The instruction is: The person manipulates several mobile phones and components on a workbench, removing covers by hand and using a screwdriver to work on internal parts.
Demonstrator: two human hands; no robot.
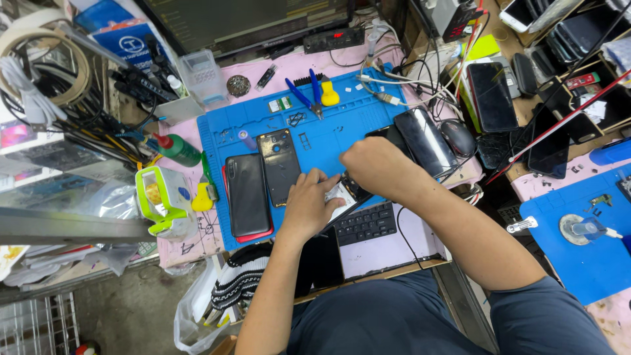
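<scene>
Hands meet at the near edge of the blue rubber work mat (342, 125). Left hand (309, 205) presses flat, fingers spread, on the opened black phone (345, 194); right hand (376, 165) is a closed fist on its far end, what it grips hidden. Phone seems light, thin, fragile; better held by edges.

Blue-handled pliers (307, 94), perhaps cutters; green bottle (178, 149)

1. A bright blue rubber work mat (342, 128) is lying over a pale pink table cover (388, 250).
2. A glossy black slab phone (247, 194) is showing a red edge.
3. A blue-handled pair of pliers (305, 95) is sitting beside a yellow plastic tool (329, 97).
4. A green bottle (179, 150) is wearing a red cap.
</scene>
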